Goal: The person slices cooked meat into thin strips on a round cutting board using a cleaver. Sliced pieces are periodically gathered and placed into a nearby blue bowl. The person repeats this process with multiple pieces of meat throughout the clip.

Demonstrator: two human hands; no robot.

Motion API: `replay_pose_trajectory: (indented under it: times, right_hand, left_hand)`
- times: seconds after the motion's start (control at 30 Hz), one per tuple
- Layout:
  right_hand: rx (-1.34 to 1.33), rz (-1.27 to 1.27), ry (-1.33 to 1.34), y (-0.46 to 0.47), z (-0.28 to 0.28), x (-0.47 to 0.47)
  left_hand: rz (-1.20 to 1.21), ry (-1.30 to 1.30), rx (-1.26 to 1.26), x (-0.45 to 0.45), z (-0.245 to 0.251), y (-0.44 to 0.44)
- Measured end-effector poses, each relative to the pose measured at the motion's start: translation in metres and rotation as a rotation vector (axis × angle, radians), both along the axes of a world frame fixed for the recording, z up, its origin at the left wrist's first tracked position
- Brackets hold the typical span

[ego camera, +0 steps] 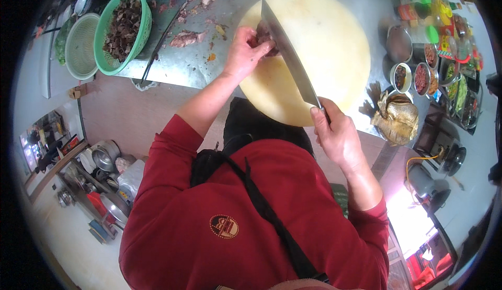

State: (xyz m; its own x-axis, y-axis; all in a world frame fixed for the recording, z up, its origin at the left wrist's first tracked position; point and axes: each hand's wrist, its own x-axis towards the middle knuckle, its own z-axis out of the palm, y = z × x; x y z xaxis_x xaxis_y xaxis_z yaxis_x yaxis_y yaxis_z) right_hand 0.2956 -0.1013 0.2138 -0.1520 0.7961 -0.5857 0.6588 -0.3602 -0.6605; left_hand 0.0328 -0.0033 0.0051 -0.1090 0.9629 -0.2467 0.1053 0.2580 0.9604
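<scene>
A large round pale-yellow chopping block (pixel 337 54) lies on the metal worktop. My left hand (pixel 247 52) holds a piece of dark reddish-brown meat (pixel 263 33) on the block's left part, with thumb and fingers bent around it. In my right hand (pixel 333 131) is the handle of a broad-bladed cleaver (pixel 290 54). Its long blade points up and to the left, against or just beside the meat's right side. The blade hides part of the meat, so I cannot tell whether it is cutting in.
Left stand a green plastic basket (pixel 148 27) of chopped dark meat and a pale basket (pixel 70 50). Meat scraps (pixel 187 38) and long black tongs or sticks (pixel 160 41) lie on the worktop (pixel 184 68). Right are metal bowls (pixel 399 43), bottles and a dried fish (pixel 398 121).
</scene>
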Motion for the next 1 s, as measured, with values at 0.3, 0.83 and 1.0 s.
replay_pose_trajectory:
  times: [0.3,0.83,1.0]
  right_hand:
    - [-0.077,0.086,-0.125,0.021,0.029,-0.016]
    - [0.161,0.218,-0.241,0.083,-0.057,-0.071]
    - [0.217,0.199,-0.21,0.098,-0.092,-0.087]
  left_hand:
    - [-0.007,-0.045,0.097,0.01,0.002,-0.008]
    - [-0.046,-0.138,0.111,0.007,-0.012,-0.009]
    - [-0.026,-0.091,0.07,0.013,0.013,-0.007]
